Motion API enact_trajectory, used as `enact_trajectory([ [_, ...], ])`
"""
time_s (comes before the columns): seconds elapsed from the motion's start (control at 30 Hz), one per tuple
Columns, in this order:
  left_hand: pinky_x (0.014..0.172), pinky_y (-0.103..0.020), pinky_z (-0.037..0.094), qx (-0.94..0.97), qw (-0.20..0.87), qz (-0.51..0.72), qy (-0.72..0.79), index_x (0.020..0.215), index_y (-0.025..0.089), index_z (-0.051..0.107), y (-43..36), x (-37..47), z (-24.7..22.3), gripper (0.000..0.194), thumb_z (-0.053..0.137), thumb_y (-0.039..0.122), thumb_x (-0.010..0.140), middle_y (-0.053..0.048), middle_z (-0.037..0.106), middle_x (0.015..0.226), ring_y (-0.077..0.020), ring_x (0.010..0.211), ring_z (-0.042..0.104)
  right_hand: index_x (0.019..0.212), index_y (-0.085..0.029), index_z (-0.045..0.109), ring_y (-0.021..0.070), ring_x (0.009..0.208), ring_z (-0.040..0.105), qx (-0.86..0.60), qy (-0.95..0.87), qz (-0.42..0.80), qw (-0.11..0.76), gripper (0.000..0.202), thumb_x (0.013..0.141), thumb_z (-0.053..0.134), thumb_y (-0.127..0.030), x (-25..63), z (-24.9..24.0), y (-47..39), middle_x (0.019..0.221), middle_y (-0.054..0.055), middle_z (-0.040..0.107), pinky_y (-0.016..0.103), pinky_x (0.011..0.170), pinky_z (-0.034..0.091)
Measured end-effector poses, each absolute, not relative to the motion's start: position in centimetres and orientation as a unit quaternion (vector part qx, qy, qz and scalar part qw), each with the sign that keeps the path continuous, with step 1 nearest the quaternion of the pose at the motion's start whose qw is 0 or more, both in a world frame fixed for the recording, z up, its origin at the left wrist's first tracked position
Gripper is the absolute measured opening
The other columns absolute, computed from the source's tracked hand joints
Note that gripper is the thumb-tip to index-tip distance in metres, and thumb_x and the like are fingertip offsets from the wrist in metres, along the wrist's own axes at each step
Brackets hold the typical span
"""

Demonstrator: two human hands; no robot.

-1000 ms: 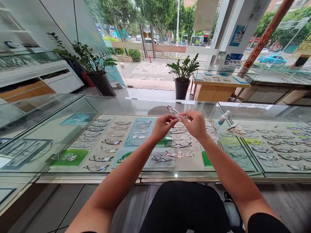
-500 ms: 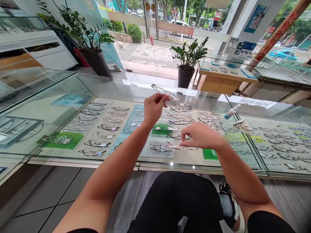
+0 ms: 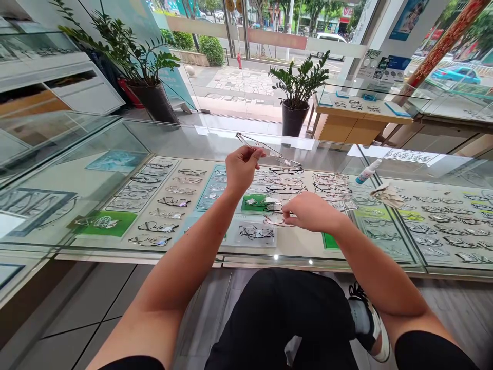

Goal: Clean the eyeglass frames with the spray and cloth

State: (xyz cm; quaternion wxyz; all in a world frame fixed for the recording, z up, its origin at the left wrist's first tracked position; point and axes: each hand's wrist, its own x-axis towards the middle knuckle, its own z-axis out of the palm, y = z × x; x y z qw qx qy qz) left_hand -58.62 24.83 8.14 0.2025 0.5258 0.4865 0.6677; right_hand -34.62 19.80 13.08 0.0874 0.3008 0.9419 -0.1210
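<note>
My left hand is raised above the glass counter, pinching a pair of thin, dark-framed eyeglasses between thumb and fingers. The glasses tilt away toward the right, one end lower. My right hand hovers lower and nearer to me, palm down, with thumb and fingers curled together. Whether anything is between those fingertips cannot be made out. Beneath it, behind the glass, lie rows of spectacle frames. A folded pair rests on a pale card close to the counter's front.
On the counter's right stand a small spray bottle and a crumpled beige cloth. Potted plants stand beyond the counter by the glass front. A wooden display table is at the far right. My knee is close to the counter's front edge.
The eyeglasses and my left hand have shifted slightly left. My right hand has moved a little left, its thumb and fingers closer together. The view has shifted slightly.
</note>
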Motion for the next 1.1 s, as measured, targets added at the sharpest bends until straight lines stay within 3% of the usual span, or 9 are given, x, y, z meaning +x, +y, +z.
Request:
enact_trajectory([
  [0.33,0.057,-0.027,0.053,0.526,0.202,0.665,0.49,0.091,0.021,0.082,24.6,-58.5,8.4,0.028,0.083,0.048,0.095,-0.006,0.085,0.088,-0.0111,0.056,0.061,0.09,-0.02,0.08,0.022,0.083,0.073,0.32,0.945,-0.043,0.061,0.027,0.11,0.062,-0.019,-35.3,11.9,20.8,0.091,0.005,0.085,0.038,0.084,0.034],
  [0.83,0.056,-0.027,0.053,0.521,0.203,0.664,0.496,0.091,0.02,0.082,24.7,-58.4,8.4,0.03,0.083,0.05,0.094,-0.007,0.085,0.088,-0.0117,0.056,0.061,0.094,-0.021,0.081,0.0237,0.089,0.072,0.359,0.933,-0.013,-0.004,0.029,0.109,0.059,-0.012,-35.7,10.5,23.8,0.1,0.007,0.087,0.041,0.087,0.034],
  [0.97,0.056,-0.027,0.053,0.524,0.198,0.664,0.495,0.092,0.02,0.083,24.6,-58.4,8.4,0.031,0.083,0.051,0.094,-0.007,0.085,0.088,-0.0117,0.056,0.06,0.101,-0.021,0.082,0.0252,0.092,0.071,0.366,0.929,-0.047,-0.033,0.021,0.111,0.064,-0.025,-35.2,10.6,24.2,0.103,0.007,0.085,0.041,0.091,0.038],
  [1.1,0.056,-0.027,0.053,0.524,0.196,0.662,0.499,0.092,0.02,0.083,24.7,-58.4,8.4,0.032,0.082,0.052,0.094,-0.007,0.085,0.088,-0.0118,0.056,0.06,0.115,-0.02,0.083,0.0314,0.113,0.067,0.392,0.911,-0.047,-0.116,0.027,0.113,0.064,-0.039,-34.2,10.6,24.9,0.118,0.012,0.082,0.043,0.093,0.042],
])
